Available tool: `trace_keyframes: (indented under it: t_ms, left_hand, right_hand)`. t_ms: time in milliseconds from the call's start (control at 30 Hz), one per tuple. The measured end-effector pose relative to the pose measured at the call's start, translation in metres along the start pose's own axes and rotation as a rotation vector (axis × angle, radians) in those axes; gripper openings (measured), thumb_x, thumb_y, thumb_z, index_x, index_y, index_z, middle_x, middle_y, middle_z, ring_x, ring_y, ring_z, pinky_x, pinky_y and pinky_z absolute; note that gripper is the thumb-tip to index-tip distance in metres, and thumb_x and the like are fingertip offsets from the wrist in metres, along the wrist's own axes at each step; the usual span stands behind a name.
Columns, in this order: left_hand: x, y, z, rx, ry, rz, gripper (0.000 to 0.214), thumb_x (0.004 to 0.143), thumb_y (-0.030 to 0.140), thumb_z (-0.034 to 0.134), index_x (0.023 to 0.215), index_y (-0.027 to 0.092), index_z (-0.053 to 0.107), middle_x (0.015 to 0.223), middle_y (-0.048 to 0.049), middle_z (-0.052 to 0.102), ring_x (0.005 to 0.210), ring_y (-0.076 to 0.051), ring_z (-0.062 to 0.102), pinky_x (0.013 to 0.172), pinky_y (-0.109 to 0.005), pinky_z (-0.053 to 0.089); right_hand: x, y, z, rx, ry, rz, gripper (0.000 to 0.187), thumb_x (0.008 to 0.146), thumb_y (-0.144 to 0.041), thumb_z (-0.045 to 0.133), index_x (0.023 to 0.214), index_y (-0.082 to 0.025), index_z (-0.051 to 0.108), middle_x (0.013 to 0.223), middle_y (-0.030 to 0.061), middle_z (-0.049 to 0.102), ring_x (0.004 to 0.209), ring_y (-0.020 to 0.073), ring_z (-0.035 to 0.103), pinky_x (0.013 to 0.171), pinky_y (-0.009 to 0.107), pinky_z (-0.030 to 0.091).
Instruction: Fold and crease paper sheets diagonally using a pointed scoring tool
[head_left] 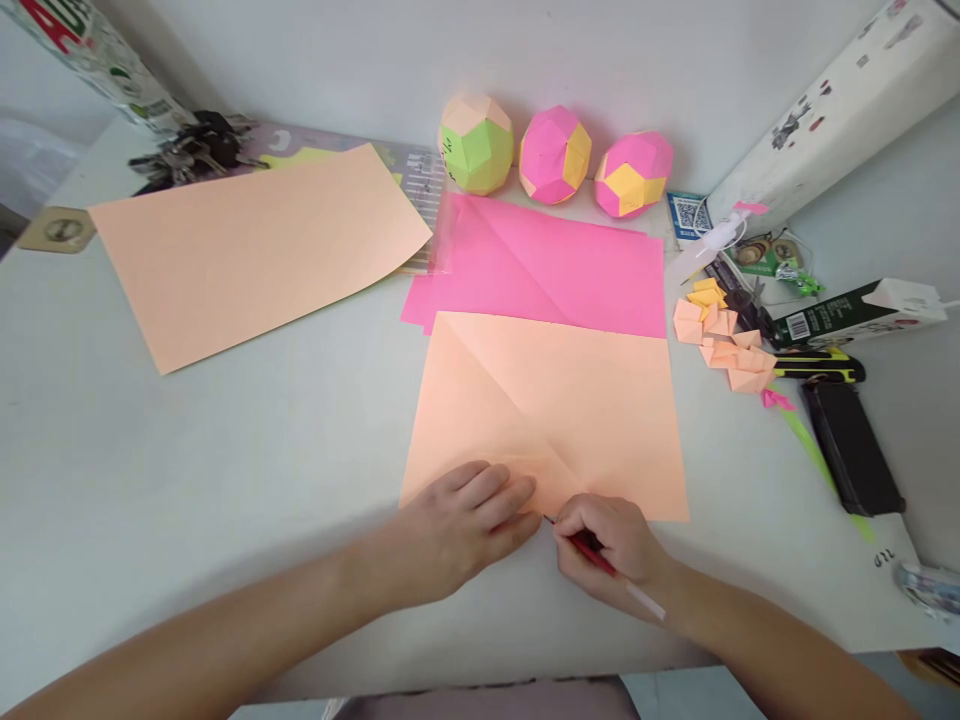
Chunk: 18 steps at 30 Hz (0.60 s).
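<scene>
A sheet of peach paper (600, 400) with a diagonal crease lies in front of me on the white table. My left hand (472, 520) rests on its near edge, fingers stretched out over the paper and holding nothing. Just to the right, my right hand (611, 545) is closed around a slim red pen (592, 552) with a pale rear end. The thin dark tip touches or hovers at the paper's near edge, close to my left fingertips; which of the two I cannot tell. Bright pink paper (592, 270) lies partly under the far edge of the peach sheet.
Another peach sheet (255, 260) lies at the left over a clear ruler (426, 200), near keys (191, 150). Three faceted paper balls (555, 155) line the wall. At the right are folded paper pieces (724, 335), a yellow-black cutter (821, 365), a carton (862, 310) and a black case (853, 445).
</scene>
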<state>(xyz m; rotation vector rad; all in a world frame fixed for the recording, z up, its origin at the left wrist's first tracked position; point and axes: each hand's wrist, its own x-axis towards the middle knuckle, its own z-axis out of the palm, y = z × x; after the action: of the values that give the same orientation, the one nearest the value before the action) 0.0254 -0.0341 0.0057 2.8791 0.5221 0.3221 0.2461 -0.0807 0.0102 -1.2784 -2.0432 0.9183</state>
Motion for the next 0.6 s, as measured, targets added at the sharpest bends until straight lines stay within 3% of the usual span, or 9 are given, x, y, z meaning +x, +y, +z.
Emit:
trace_keyframes:
  t_ms: [600]
  left_hand:
    - [-0.0011,-0.0006,0.0002,-0.006,0.0,0.004,0.037,0.086,0.011,0.043,0.121,0.018,0.053,0.124,-0.0079,0.053,0.102,-0.024,0.046,0.091,-0.039,0.038]
  right_hand:
    - [0.0025,-0.0034,-0.0031,0.034,-0.023,0.042,0.017,0.074,-0.006,0.045,0.069,-0.022,0.041,0.057,-0.0066,0.043,0.048,0.0071,0.041,0.047,0.018,0.035]
